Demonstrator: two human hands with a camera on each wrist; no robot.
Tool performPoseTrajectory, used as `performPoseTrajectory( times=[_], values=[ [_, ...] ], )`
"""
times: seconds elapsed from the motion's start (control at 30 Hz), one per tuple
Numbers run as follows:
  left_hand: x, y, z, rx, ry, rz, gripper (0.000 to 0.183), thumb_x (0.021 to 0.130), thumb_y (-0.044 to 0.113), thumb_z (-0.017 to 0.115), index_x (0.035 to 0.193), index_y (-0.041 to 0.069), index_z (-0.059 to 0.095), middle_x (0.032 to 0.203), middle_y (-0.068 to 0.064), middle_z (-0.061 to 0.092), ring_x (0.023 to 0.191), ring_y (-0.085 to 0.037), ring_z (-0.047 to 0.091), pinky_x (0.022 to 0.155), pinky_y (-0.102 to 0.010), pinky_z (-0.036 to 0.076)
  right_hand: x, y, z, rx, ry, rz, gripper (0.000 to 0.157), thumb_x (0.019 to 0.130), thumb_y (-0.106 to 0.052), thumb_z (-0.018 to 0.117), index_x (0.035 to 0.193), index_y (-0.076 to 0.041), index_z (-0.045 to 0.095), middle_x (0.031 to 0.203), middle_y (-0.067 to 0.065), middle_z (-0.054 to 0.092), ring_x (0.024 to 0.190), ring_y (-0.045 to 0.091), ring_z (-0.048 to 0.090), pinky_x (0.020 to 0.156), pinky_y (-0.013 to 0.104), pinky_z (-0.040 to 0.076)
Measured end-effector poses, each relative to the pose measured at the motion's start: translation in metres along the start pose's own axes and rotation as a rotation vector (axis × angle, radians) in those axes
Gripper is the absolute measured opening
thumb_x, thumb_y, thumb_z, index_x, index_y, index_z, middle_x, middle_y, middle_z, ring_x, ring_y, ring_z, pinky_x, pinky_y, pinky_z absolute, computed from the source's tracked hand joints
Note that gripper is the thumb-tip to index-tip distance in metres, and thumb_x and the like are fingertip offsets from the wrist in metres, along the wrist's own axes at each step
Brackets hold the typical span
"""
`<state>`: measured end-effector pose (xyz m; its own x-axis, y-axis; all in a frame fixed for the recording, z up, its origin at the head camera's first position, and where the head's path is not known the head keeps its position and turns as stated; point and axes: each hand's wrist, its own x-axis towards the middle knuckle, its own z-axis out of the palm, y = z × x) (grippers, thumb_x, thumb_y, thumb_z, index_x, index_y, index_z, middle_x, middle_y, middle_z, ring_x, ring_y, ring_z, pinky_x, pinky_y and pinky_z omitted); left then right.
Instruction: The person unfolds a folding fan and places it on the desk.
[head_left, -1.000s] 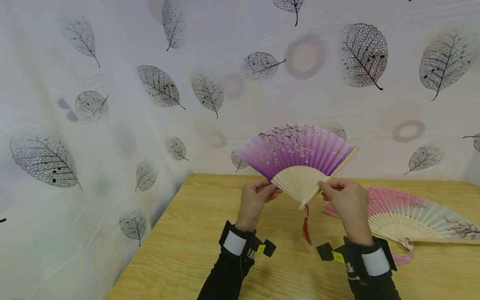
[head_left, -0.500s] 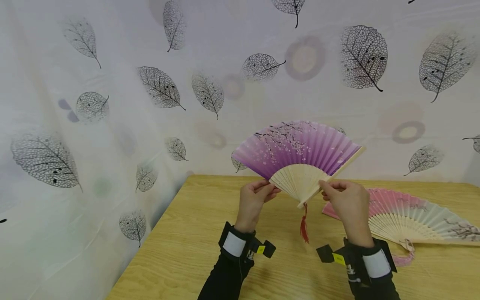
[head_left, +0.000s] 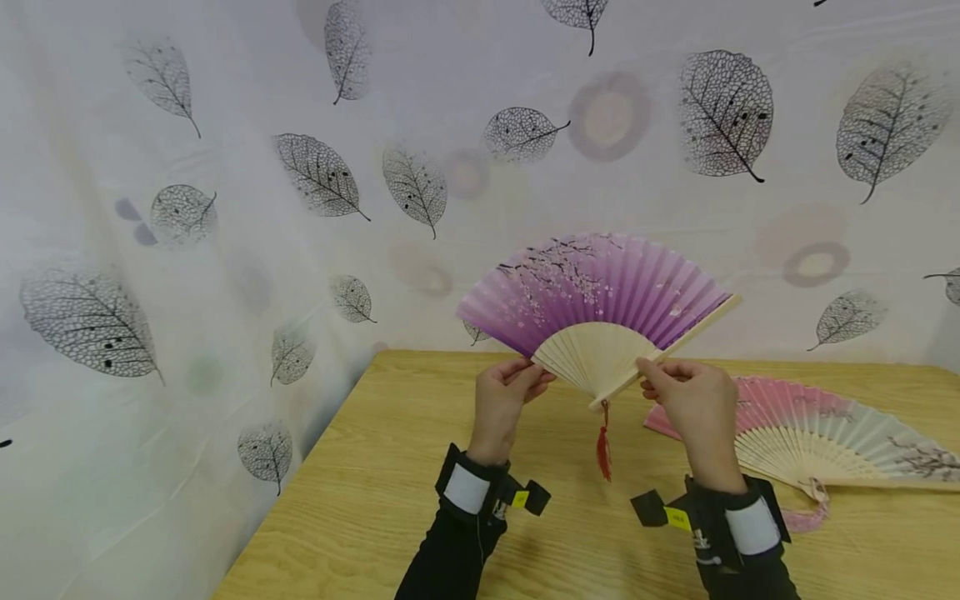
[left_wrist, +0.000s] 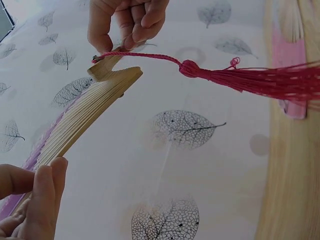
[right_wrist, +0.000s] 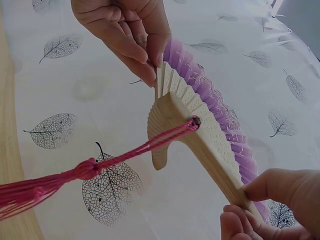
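A purple folding fan [head_left: 600,287] with blossom branches and pale wooden ribs is spread wide, held up above the table. My left hand [head_left: 501,408] pinches its left edge near the ribs. The right-hand guard stick is pinched between thumb and fingers of my right hand [head_left: 693,408]. From the pivot hangs a red tassel [head_left: 603,454], its cord knotted through the rivet. In the right wrist view, the pleated purple cloth [right_wrist: 220,102] and the ribs show from the pivot end, both hands gripping opposite edges. The left wrist view shows the stacked ribs [left_wrist: 75,120] edge-on.
A second folding fan [head_left: 817,417], pink to pale grey with a pink tassel [head_left: 808,518], lies spread on the wooden table [head_left: 360,500] at the right, partly behind my right hand. A leaf-patterned cloth [head_left: 480,75] hangs behind the table and on the left.
The purple fan has spread wider, its left edge moving left and its right edge moving right. My left hand has shifted slightly left. The tassel and pivot have moved a little left and up.
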<state>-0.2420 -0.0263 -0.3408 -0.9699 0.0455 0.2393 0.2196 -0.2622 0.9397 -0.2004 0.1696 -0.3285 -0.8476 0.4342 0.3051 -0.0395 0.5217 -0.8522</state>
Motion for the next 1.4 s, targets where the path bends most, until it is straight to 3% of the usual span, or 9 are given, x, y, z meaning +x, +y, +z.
performPoseTrajectory(
  times=[0.6,0.9,1.4],
  values=[
    [0.0030,-0.0021,-0.0006,-0.016,0.050,0.028,0.023,0.081,0.005,0.060,0.096,-0.013,0.058,0.085,-0.020,0.068,0.077,-0.020,0.064,0.069,-0.023,0.055,0.0019,0.0005,0.0016,0.044,-0.017,0.034,0.049,0.077,-0.051,0.059,0.085,-0.004,0.070,0.071,0.006,0.069,0.058,0.006,0.059,0.054,0.018,0.045],
    [0.0032,-0.0004,-0.0001,-0.027,0.084,0.035,0.023,0.081,0.006,0.059,0.097,-0.011,0.060,0.085,-0.020,0.068,0.076,-0.021,0.064,0.068,-0.023,0.055,0.0027,-0.0007,0.0024,0.132,-0.018,0.064,0.050,0.076,-0.050,0.061,0.086,-0.001,0.069,0.064,-0.006,0.066,0.059,0.007,0.061,0.053,0.016,0.048],
    [0.0046,-0.0014,0.0006,-0.056,0.130,0.039,0.022,0.081,0.004,0.059,0.095,-0.012,0.060,0.083,-0.017,0.068,0.077,-0.022,0.064,0.067,-0.023,0.055,0.0030,0.0000,0.0023,0.182,-0.028,0.074,0.049,0.075,-0.049,0.062,0.081,-0.001,0.069,0.059,-0.011,0.064,0.061,0.014,0.063,0.052,0.016,0.050]
  ],
)
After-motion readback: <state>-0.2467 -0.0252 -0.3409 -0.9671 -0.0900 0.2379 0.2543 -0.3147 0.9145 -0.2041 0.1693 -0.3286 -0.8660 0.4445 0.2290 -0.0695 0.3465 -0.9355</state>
